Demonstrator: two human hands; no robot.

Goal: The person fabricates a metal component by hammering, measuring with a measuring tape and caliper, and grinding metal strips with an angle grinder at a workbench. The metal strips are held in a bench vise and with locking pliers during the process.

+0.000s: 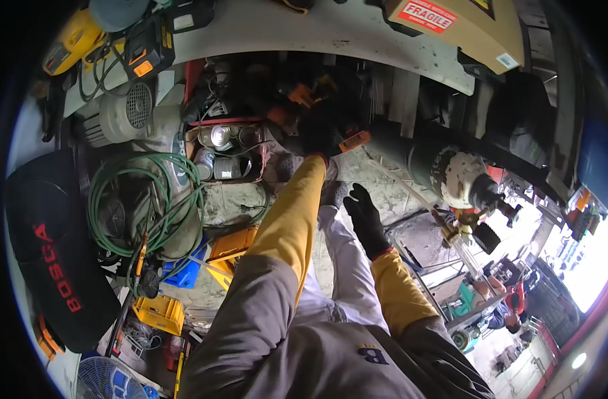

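Note:
My left hand (pixel 316 136), in a black glove, reaches into the dark space under the worktop. It appears closed around a black-and-orange tool (pixel 355 141), whose lettered orange side sticks out to the right; shadow hides the fingers and the tool's exact kind. Just beyond lie more orange tool parts (pixel 303 94). My right hand (pixel 365 216), also black-gloved, hangs above the floor with its fingers apart and nothing in them. To its right is a dark gas cylinder (pixel 427 166) with a white, worn top and a brass regulator (pixel 460 226).
A red-rimmed crate (pixel 261 174) holds several metal cans. A coiled green hose (pixel 101 206), yellow bins (pixel 159 314) and a black BOSCA case (pixel 58 256) fill the left. On the worktop (pixel 330 43) sit power tools and a FRAGILE box (pixel 450 26). Another person (pixel 510 312) is at far right.

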